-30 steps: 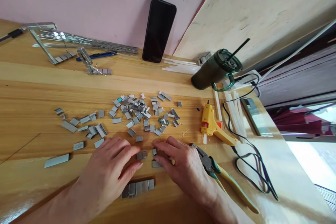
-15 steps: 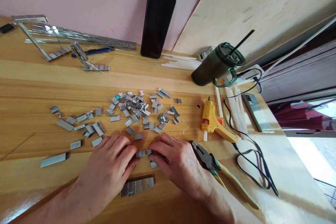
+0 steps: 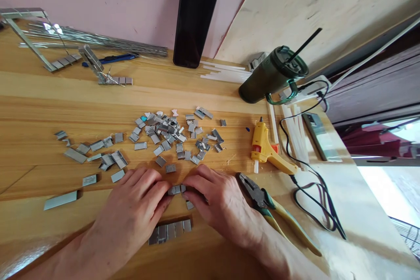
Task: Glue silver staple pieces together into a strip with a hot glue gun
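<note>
Between my fingertips a short row of small grey metal pieces (image 3: 176,189) lies on the wooden table. My left hand (image 3: 139,199) pinches the row's left end, with thumb and fingers drawn together. At the other end, my right hand (image 3: 218,197) closes its thumb and forefinger on a small metal piece (image 3: 183,188) that sits against the row. One loose piece (image 3: 190,205) lies partly under the right fingers. Nearer to me is a longer joined strip of metal pieces (image 3: 170,231), its left end close to my left wrist.
A heap of metal pieces (image 3: 166,129) lies beyond my hands, with more scattered leftward. Pliers (image 3: 259,197), a yellow glue gun (image 3: 265,151) and its cord are at the right. Behind stand a phone (image 3: 196,19), a dark tumbler (image 3: 271,76) and a wire-and-metal assembly (image 3: 98,68).
My right hand has moved slightly left, and its metal piece now meets the row held by my left hand; the gap between them has closed. The view has shifted a little.
</note>
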A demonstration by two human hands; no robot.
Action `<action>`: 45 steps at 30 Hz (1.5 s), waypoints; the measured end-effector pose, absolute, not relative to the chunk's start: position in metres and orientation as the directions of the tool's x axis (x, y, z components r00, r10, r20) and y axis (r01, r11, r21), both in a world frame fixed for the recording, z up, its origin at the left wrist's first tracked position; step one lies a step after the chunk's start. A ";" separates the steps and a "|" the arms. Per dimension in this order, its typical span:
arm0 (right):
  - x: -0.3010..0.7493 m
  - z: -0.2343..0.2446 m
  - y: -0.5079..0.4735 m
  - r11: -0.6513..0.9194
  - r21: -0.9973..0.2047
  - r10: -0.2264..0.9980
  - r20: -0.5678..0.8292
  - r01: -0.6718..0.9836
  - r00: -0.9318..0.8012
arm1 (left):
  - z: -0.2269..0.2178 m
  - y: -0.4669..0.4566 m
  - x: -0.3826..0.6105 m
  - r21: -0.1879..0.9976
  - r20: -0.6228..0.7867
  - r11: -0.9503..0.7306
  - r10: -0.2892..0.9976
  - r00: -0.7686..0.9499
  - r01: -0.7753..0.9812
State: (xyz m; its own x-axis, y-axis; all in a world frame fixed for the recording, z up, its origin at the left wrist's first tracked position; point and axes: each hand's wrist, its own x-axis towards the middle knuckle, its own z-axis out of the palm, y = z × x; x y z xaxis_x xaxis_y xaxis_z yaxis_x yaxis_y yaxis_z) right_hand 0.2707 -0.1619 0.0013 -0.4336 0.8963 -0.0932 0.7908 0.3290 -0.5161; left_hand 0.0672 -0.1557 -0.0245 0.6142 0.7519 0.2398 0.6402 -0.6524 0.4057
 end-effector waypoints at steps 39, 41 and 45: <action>0.273 -0.007 -0.167 0.434 -0.503 0.877 0.045 0.748 -0.478 | -0.018 -0.156 0.072 0.372 0.248 -0.627 0.777 0.578 0.684; 0.273 -0.008 -0.167 0.440 -0.504 0.875 0.053 0.743 -0.482 | -0.019 -0.156 0.072 0.367 0.241 -0.632 0.773 0.587 0.682; 0.272 -0.008 -0.167 0.444 -0.504 0.875 0.067 0.741 -0.479 | -0.020 -0.157 0.072 0.370 0.234 -0.626 0.778 0.583 0.686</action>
State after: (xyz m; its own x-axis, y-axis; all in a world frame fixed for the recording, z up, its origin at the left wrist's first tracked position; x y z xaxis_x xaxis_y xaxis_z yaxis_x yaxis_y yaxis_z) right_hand 0.2724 -0.1673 -0.0085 -0.4788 0.8754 0.0673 0.7409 0.4440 -0.5039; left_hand 0.0722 -0.1568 -0.0197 0.5835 0.7777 0.2340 0.6860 -0.6262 0.3705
